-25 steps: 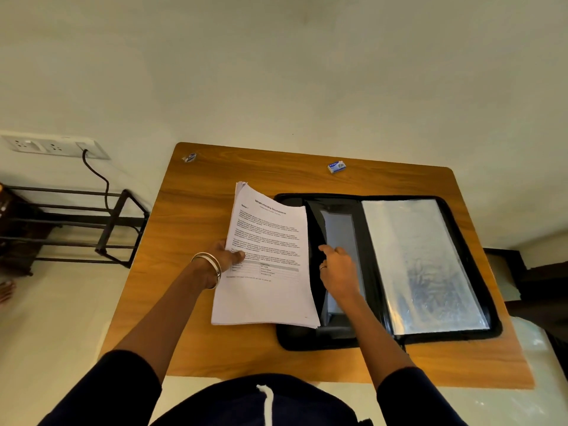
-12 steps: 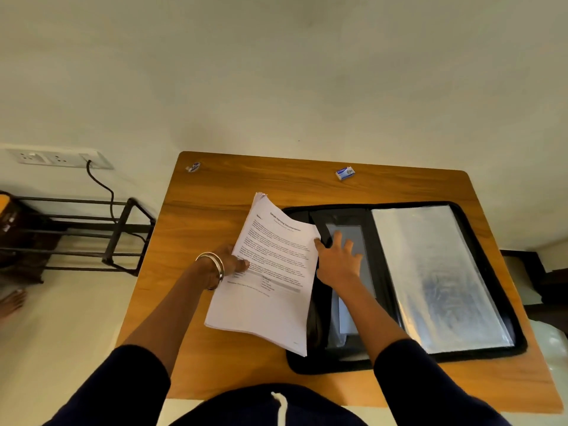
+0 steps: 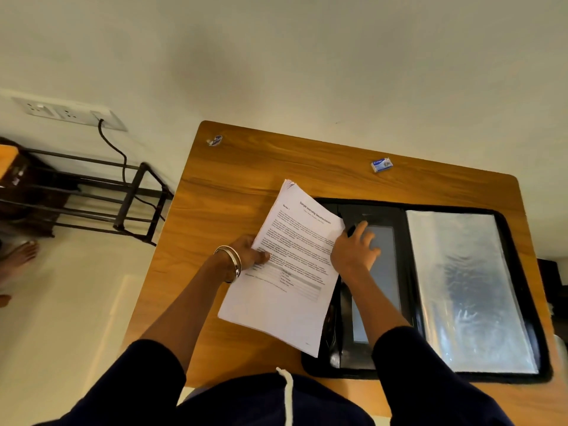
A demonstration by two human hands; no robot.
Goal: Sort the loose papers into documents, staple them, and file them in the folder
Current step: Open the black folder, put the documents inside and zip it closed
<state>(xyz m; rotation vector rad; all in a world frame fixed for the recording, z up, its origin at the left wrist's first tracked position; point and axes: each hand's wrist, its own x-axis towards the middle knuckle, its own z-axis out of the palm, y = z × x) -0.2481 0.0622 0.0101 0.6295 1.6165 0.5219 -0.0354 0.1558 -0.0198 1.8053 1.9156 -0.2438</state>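
At the bottom of the frame my dark sleeves and a white drawstring (image 3: 288, 392) fill the near edge, and both my forearms reach up over the wooden table (image 3: 233, 186) with its brown grain.

My left hand (image 3: 249, 252), with two silver bangles (image 3: 232, 262) at the wrist, grips the left edge of a thick stack of white printed papers (image 3: 285, 278); my thumb lies on the top sheet and the other fingers are hidden under the stack. The stack sits tilted in the centre of the frame, its right side overlapping the left part of the black zip-edged folder (image 3: 522, 272), which lies open flat in the right half of the frame.

My right hand (image 3: 353, 250) is just beside the right edge of the stack, its fingers spread and loosely straight, resting on the folder's left inner panel by a grey pocket (image 3: 384, 272); it grasps nothing. Whether it touches the paper edge I cannot tell. On the folder's right side lies a shiny clear plastic sleeve (image 3: 467, 287).

Farther up, near the table's far edge, a small blue and white box (image 3: 381, 165) sits above the folder, and a tiny blue and white object (image 3: 215, 140) lies by the upper left corner of the table.

At the far left of the frame stand a black metal rack (image 3: 135, 198), a white wall socket plate (image 3: 70, 113) with a black cable (image 3: 113, 149), and a bare foot (image 3: 21, 256) on the floor.
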